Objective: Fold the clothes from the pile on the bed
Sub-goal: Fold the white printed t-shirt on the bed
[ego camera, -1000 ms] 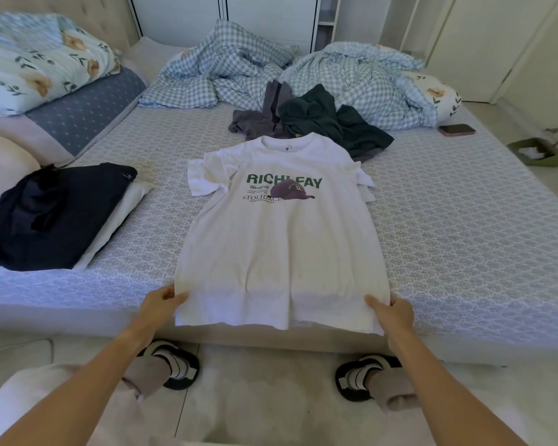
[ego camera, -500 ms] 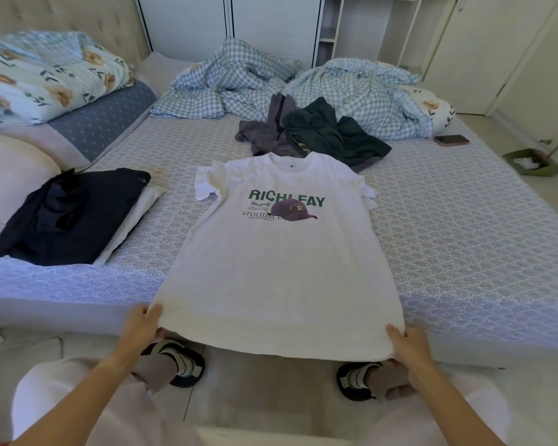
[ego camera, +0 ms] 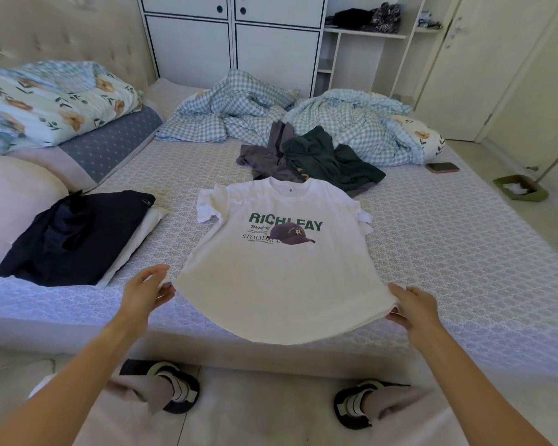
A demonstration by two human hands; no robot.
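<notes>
A white T-shirt (ego camera: 281,278) with green lettering and a purple cap print lies face up on the bed (ego camera: 448,252), its hem raised over the front edge. My left hand (ego camera: 145,292) pinches the hem's left corner. My right hand (ego camera: 414,307) grips the hem's right corner. Behind the collar sits the pile: a dark green garment (ego camera: 322,159) and a grey garment (ego camera: 268,156), both crumpled. At the left, a folded dark navy garment (ego camera: 74,236) rests on a folded white garment (ego camera: 142,233).
Crumpled checked bedding (ego camera: 345,120) fills the far side of the bed. Pillows and a floral quilt (ego camera: 45,101) lie at the left. A phone (ego camera: 442,167) rests near the right edge. A green bin (ego camera: 519,188) stands on the floor at the right. White cabinets are behind.
Both hands have lifted the shirt's hem up and forward over the bed's edge, and the view has tilted upward. The shirt's body is smoother and more spread.
</notes>
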